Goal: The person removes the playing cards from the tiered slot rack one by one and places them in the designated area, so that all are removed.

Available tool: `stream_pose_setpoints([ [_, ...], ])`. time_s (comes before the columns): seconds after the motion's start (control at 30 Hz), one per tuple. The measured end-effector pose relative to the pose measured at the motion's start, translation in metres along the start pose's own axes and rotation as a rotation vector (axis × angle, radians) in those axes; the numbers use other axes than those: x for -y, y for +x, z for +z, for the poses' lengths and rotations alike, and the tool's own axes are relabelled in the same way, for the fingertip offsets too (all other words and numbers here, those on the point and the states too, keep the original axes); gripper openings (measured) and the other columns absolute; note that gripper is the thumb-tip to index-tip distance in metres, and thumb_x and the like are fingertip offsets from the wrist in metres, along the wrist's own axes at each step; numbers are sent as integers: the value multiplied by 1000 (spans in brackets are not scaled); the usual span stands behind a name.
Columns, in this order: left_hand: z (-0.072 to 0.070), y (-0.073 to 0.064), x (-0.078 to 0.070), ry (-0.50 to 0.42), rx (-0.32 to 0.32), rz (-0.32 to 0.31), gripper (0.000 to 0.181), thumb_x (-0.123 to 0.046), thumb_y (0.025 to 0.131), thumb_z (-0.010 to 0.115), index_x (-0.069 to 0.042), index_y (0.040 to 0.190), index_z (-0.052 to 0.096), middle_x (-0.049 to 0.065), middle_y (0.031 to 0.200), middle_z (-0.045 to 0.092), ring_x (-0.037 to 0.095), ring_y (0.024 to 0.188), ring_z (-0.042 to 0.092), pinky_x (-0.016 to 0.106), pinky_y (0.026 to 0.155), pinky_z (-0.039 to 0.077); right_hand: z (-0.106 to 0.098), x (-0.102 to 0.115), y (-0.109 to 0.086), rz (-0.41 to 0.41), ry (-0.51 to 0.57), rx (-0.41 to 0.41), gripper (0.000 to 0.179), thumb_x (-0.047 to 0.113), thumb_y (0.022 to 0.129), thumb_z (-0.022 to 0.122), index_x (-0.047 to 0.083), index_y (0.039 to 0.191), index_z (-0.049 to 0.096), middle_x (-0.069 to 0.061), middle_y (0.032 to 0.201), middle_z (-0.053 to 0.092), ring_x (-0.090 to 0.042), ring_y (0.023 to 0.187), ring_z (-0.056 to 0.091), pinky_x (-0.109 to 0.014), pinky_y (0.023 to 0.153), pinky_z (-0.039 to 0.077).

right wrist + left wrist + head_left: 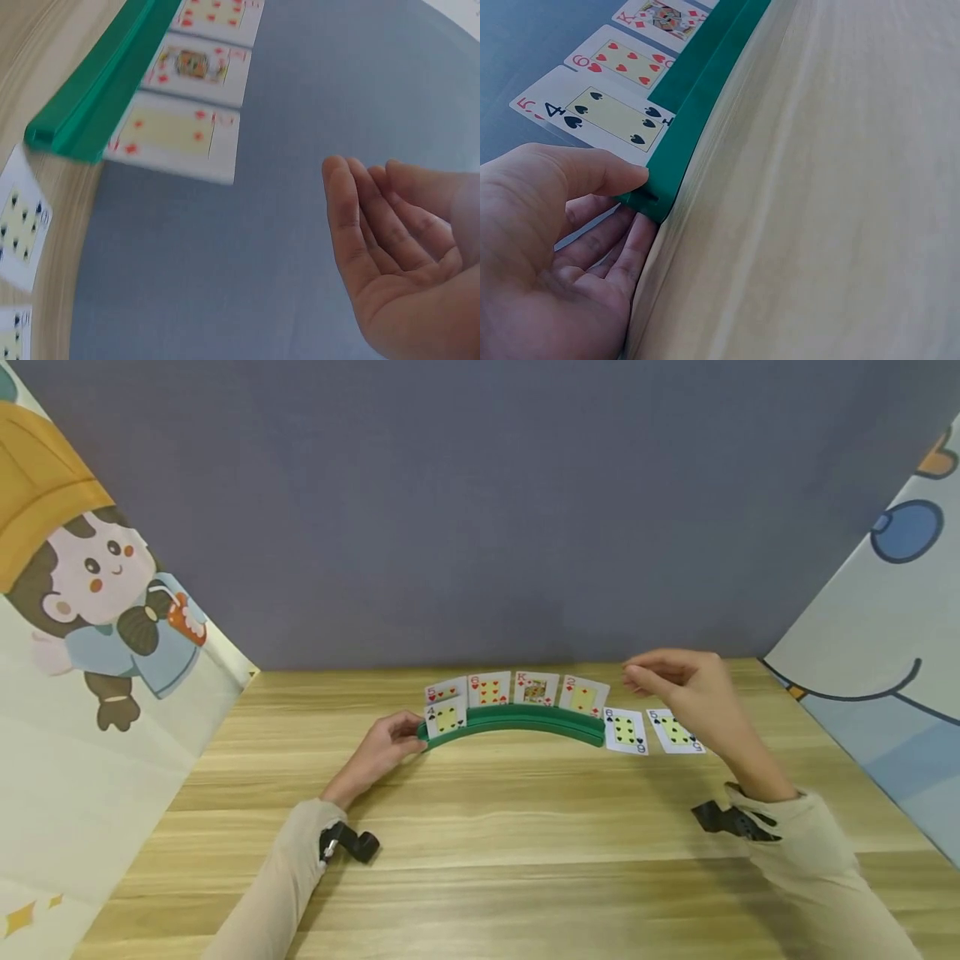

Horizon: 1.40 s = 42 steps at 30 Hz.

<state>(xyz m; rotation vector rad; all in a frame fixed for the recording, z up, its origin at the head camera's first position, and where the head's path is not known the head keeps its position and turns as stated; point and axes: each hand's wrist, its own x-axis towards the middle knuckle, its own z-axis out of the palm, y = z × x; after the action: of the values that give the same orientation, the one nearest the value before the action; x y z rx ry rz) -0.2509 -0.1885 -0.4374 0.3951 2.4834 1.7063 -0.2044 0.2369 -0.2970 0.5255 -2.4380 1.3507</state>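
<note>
A curved green card holder stands on the table, with its left end pinched between the thumb and fingers of my left hand. In its front slot at that end is the four of spades, partly covering the five of hearts. Further along stand the six of hearts, the king of diamonds and the two of diamonds. My right hand hovers off the holder's right end, fingers loosely bent, holding nothing. Below it lie the six of spades and the five of spades.
The wooden table extends toward me in front of the holder. Behind it rises a dark grey-blue wall. Panels with cartoon prints flank the left side and the right side.
</note>
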Motion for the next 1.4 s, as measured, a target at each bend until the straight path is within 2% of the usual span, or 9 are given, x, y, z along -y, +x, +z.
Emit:
stream_pose_setpoints([
  [0.17, 0, -2, -4, -1, 1, -13, 38, 3, 89, 67, 8, 125, 57, 27, 128, 59, 38, 116, 59, 42, 102, 50, 24, 6, 10, -39, 62, 71, 17, 16, 97, 65, 5, 108, 73, -15, 96, 75, -11, 80, 72, -26, 72, 61],
  [0.33, 0, -10, -25, 4, 11, -21, 36, 6, 89, 65, 11, 124, 57, 30, 127, 58, 41, 115, 59, 42, 101, 51, 49, 11, 19, -81, 54, 115, 17, 19, 97, 66, 9, 108, 74, -11, 95, 75, -13, 80, 71, -26, 69, 60],
  [0.43, 0, -15, -37, 14, 18, -18, 35, 6, 90, 64, 12, 123, 57, 30, 125, 58, 41, 114, 59, 40, 99, 53, 63, 14, 24, -99, 70, 128, 16, 18, 97, 66, 10, 107, 75, -11, 93, 75, -18, 79, 71, -27, 68, 60],
  [0.57, 0, -15, -40, 6, 21, -10, 34, 6, 90, 64, 12, 123, 57, 29, 125, 59, 41, 114, 59, 40, 99, 52, 83, 19, 31, -110, 124, 155, 15, 17, 96, 67, 10, 106, 75, -11, 92, 75, -25, 79, 71, -30, 68, 60],
  [0.73, -1, -4, -13, 0, 8, 1, 35, 3, 90, 66, 8, 124, 58, 26, 126, 60, 37, 114, 60, 39, 101, 52, 105, 27, 38, -115, 163, 195, 16, 19, 96, 68, 10, 107, 75, -7, 94, 74, -24, 82, 72, -30, 71, 61],
  [0.8, -1, 0, -4, 3, 3, 3, 35, 1, 90, 67, 6, 124, 59, 24, 126, 60, 35, 114, 61, 38, 101, 51, 113, 30, 41, -110, 155, 214, 16, 19, 96, 67, 11, 108, 75, -7, 93, 74, -19, 80, 71, -31, 70, 61],
  [1.0, 0, 1, -3, 5, 3, 17, 35, 0, 91, 67, 7, 124, 59, 24, 125, 60, 36, 114, 60, 39, 102, 51, 128, 36, 52, -107, 81, 265, 17, 21, 97, 66, 14, 110, 75, -7, 98, 74, -19, 79, 69, -39, 66, 59],
  [1.17, 2, 2, -2, 10, -2, 18, 34, 1, 90, 68, 6, 123, 59, 23, 124, 61, 35, 113, 61, 38, 100, 52, 143, 34, 57, -116, 42, 272, 19, 19, 97, 66, 11, 112, 75, -5, 102, 75, -16, 82, 69, -34, 65, 58],
  [1.4, 2, 2, -1, 5, -5, 15, 32, 2, 90, 67, 6, 121, 60, 24, 124, 61, 35, 112, 62, 38, 98, 53, 168, 26, 55, -180, -41, 270, 20, 14, 97, 66, 9, 114, 74, -5, 109, 73, -16, 88, 69, -31, 71, 59],
])
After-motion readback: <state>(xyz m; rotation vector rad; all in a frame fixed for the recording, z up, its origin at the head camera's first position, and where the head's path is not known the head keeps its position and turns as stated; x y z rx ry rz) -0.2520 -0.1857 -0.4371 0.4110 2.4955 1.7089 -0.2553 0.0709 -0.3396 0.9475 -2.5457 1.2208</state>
